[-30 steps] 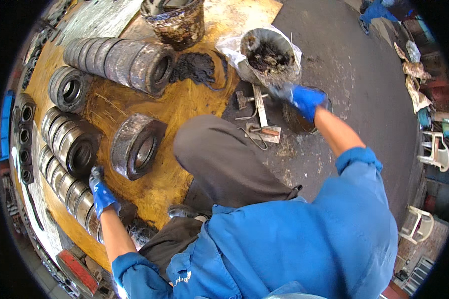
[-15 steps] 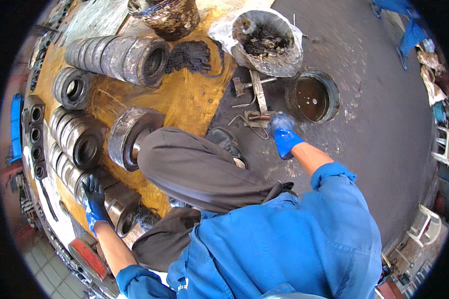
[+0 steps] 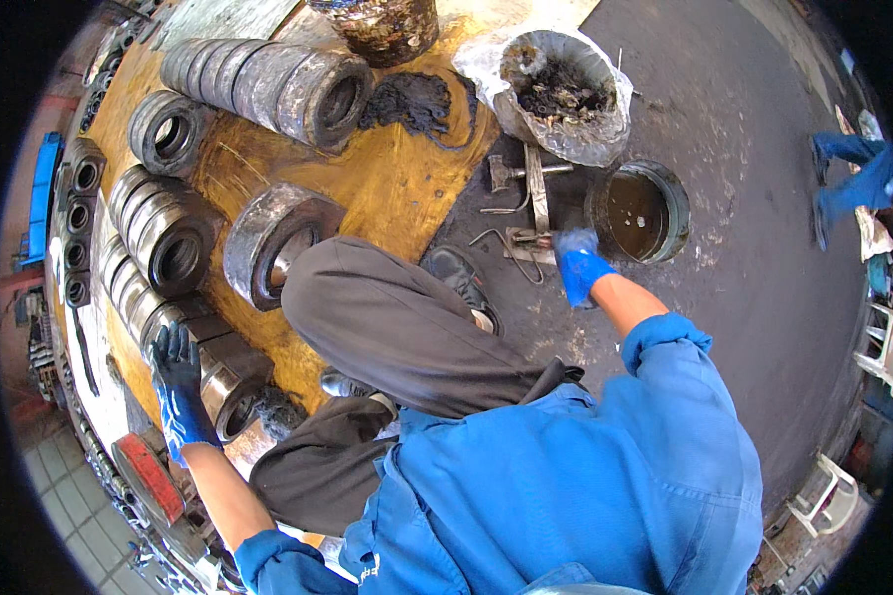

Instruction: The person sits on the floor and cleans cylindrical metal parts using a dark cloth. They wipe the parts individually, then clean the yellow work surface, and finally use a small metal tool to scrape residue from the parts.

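Note:
My left hand (image 3: 177,372), in a dark-stained blue glove, lies with fingers stretched out against a row of greasy metal rings (image 3: 139,302). My right hand (image 3: 579,260), gloved in blue, is closed at the end of a short reddish-brown handle (image 3: 533,239) on the dark floor. What its fingers grip is partly hidden and blurred. Beside it are a bent metal rod (image 3: 528,266), a flat wooden stick (image 3: 537,193) and a hammer (image 3: 504,174). Just right of that hand stands a round tin of brown liquid (image 3: 639,220). A large thick metal ring (image 3: 258,248) sits left of my knee.
A plastic-lined bucket of dirty rags (image 3: 566,109) and a grimy bucket (image 3: 392,30) stand at the far side. More metal rings (image 3: 268,84) lie in rows on the stained yellow board (image 3: 397,178). A person in blue trousers (image 3: 853,183) is at far right.
My right hand has shifted slightly at the handle end. My left hand stays on the rings. The view has swung a little, and the person at far right has come nearer.

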Motion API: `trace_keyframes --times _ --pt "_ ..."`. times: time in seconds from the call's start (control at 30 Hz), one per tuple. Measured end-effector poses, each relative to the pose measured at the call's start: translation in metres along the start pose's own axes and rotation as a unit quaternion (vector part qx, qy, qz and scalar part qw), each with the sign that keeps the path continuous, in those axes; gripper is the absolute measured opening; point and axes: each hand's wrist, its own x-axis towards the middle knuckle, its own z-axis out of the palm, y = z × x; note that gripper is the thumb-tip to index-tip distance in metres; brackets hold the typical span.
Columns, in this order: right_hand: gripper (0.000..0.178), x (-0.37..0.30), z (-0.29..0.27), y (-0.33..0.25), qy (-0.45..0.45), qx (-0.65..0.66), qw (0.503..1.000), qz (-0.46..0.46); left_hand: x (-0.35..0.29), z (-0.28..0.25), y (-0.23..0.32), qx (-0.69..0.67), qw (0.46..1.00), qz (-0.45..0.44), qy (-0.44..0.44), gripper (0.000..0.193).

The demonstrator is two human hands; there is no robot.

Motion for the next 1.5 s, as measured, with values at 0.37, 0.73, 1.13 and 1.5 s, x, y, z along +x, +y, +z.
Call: trace_keyframes --times 0.37,0.73,1.13,1.5 --pt "0.037 -0.008 -0.093 -0.027 0.028 -0.054 0.996 0.068 -0.01 -0.004 -0.021 -0.152 0.987 -0.054 0.03 0.051" --pt "0.058 0.064 -0.061 -0.08 -0.108 -0.172 0.972 -0.119 -0.023 0.015 -0.011 -0.02 0.999 0.021 0.031 0.036" --pt "0.034 0.086 -0.078 -0.104 -0.092 -0.115 0.984 -0.102 -0.026 0.011 -0.027 -0.025 0.998 0.057 0.03 0.03" --pt "0.033 0.088 -0.086 -0.113 -0.08 -0.087 0.988 -0.097 -0.045 0.003 -0.022 0.001 0.997 0.037 0.072 0.033"
